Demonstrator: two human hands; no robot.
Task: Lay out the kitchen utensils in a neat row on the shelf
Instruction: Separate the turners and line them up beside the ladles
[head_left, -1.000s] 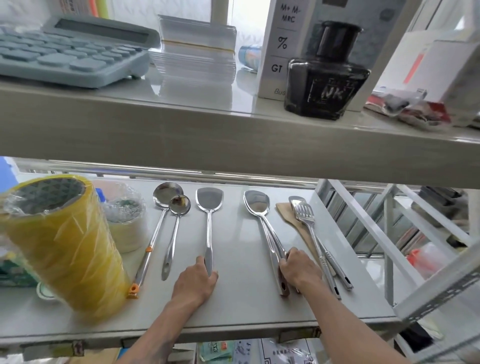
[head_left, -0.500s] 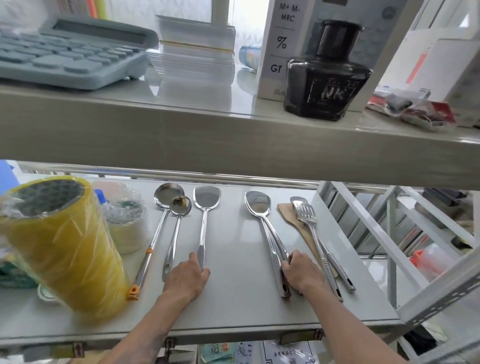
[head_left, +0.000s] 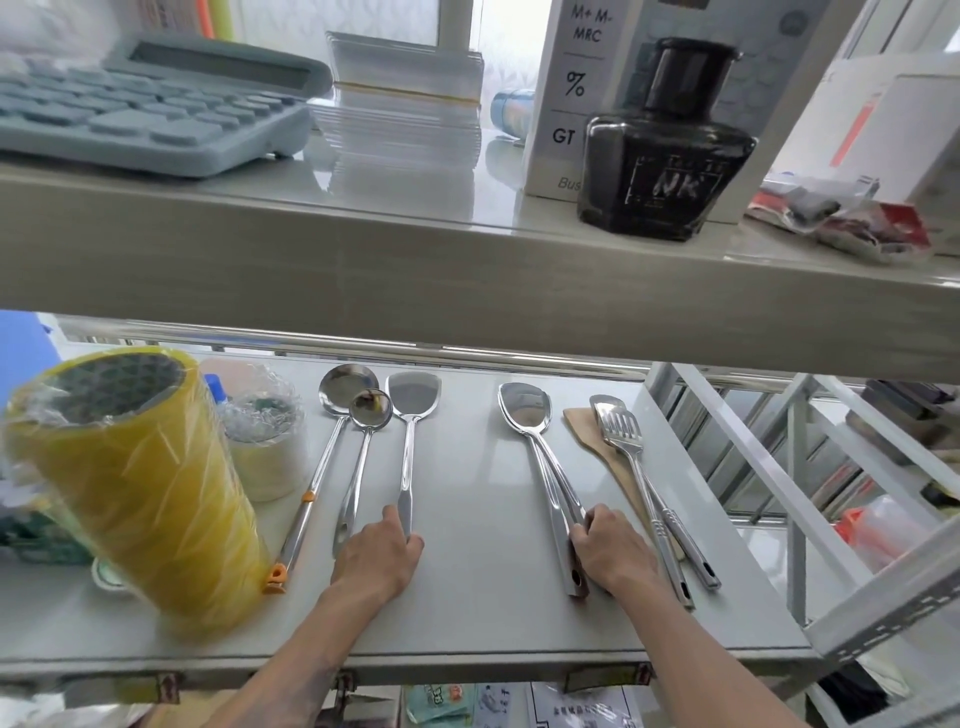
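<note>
**Steel utensils: stiff, light, slick**

Steel turner (head_left: 410, 415) and serving spoon (head_left: 540, 447) flat on lower shelf (head_left: 483, 597). Left hand (head_left: 382, 558) fingertips pinching turner's handle end; right hand (head_left: 610, 553) curled round spoon's. Best slid by handles, probably skidding easily.

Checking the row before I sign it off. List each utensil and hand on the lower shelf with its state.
Big ladle: flat, untouched.
Small ladle: flat, bowl overlapping the big ladle.
Flat turner: flat, left hand gripping its handle.
Large spoon: flat, right hand gripping its handle.
Wooden spatula: under the slotted turner.
Slotted turner: lying across other utensils, not aligned.
</note>
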